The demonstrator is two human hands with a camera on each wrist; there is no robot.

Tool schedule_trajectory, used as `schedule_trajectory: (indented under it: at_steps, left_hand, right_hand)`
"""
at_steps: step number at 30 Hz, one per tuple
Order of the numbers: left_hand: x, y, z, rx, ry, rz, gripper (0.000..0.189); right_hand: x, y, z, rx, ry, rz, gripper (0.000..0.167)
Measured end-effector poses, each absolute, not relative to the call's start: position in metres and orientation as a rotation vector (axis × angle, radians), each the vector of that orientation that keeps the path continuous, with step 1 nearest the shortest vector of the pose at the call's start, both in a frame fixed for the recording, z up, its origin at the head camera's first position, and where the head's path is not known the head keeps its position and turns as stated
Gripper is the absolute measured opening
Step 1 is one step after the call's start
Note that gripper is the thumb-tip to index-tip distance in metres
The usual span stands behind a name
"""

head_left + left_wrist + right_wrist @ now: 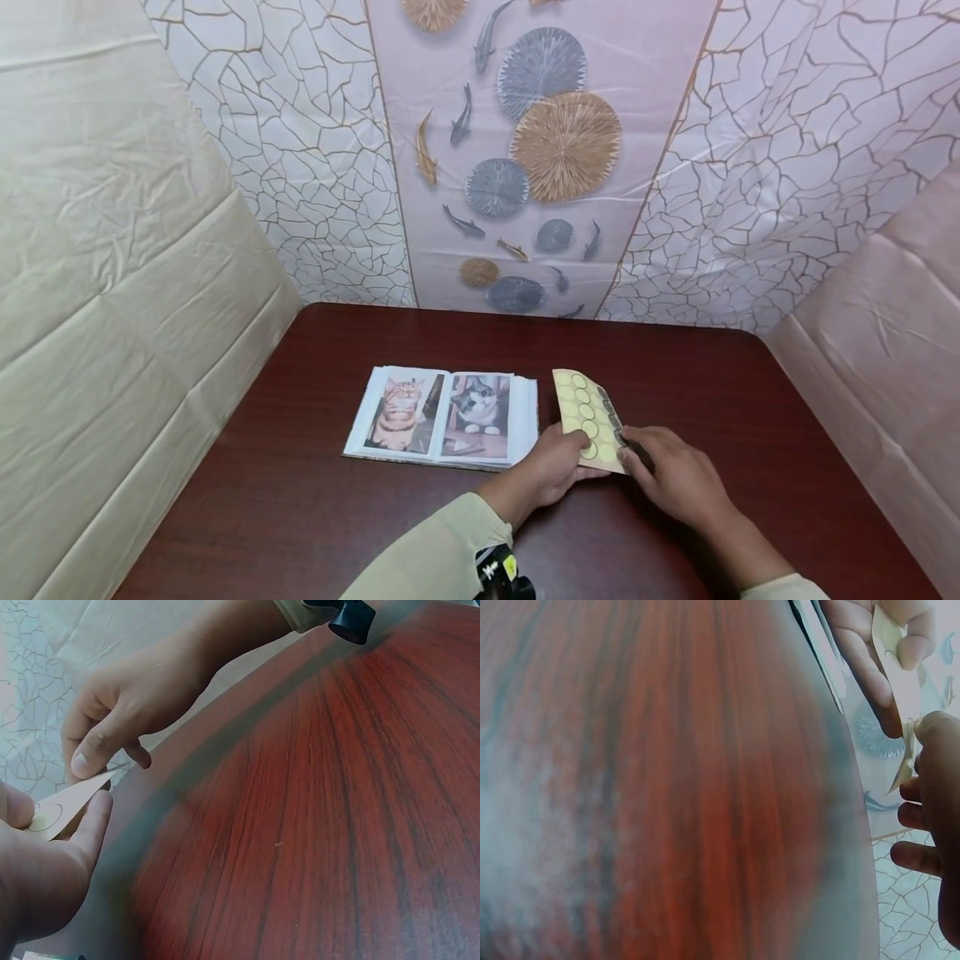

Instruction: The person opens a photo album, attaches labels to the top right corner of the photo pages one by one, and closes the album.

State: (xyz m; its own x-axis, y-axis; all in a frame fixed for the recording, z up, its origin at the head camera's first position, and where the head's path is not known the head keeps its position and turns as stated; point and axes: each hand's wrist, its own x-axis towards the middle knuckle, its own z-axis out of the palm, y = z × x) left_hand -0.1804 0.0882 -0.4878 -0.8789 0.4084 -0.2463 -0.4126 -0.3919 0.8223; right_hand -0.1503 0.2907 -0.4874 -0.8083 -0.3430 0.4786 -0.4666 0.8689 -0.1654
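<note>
A pale yellow sheet of round stickers [588, 408] is held up above the table, to the right of an open photo album [438, 454]. My left hand [555, 462] grips the sheet's lower left part, thumb on the front and fingers behind. At the sheet's right edge, my right hand [675, 475] pinches with thumb and index finger. Dark round shapes run along that edge. In the right wrist view, part of the sheet [900, 682] shows edge-on between the left hand and the right fingertips. The left wrist view shows a corner of the sheet [71, 802] between both hands.
The album shows an orange cat photo [401, 412] and a grey-and-white cat photo [476, 412]. Everything stands on a dark red wooden table [300, 517]. Patterned cloth [525, 250] hangs behind it, and pale cloth [112, 292] encloses the left side.
</note>
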Motion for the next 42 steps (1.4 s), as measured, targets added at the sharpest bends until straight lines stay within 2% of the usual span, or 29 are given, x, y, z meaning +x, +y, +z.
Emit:
schedule_trajectory:
  at_steps: [12, 25, 42]
  left_hand:
    - [-0.1773, 0.0851, -0.4822, 0.065, 1.386, 2.256, 0.045]
    - [-0.1756, 0.0837, -0.4811, 0.110, 1.487, 2.221, 0.033]
    - [-0.1764, 0.0800, -0.4825, 0.146, 1.526, 2.197, 0.036]
  right_hand:
    - [-0.1511, 0.2886, -0.4852, 0.621, -2.539, 0.385, 0.030]
    - [-0.1527, 0.2850, -0.4851, 0.642, -2.490, 0.390, 0.020]
    - [-0.1541, 0.2847, -0.4836, 0.654, -2.471, 0.415, 0.015]
